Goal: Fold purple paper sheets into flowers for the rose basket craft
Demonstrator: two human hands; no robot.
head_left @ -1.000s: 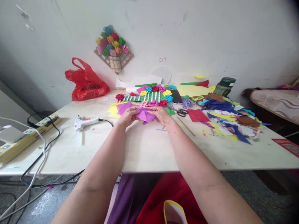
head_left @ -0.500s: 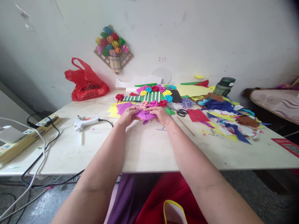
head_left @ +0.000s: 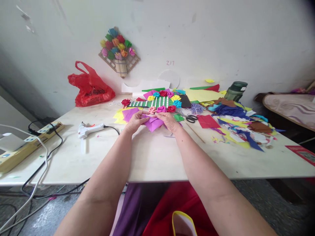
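Left hand [head_left: 136,122]: thumb and fingers pinch the left edge of the purple paper [head_left: 154,124].
Right hand [head_left: 168,121]: a little apart from the left one, pinching the same paper near its upper right edge.
Purple paper: spans the gap between both hands, creased, one corner pointing toward the person; whether it touches the table [head_left: 155,157] cannot be told.
Guitar-shaped piece [head_left: 140,104]: just beyond the hands, green and white, edged with colourful paper roses [head_left: 161,109].
Scissors [head_left: 191,118]: right of the right hand, beside red paper [head_left: 209,121].
Glue gun [head_left: 90,129]: on its side, left of the left hand.
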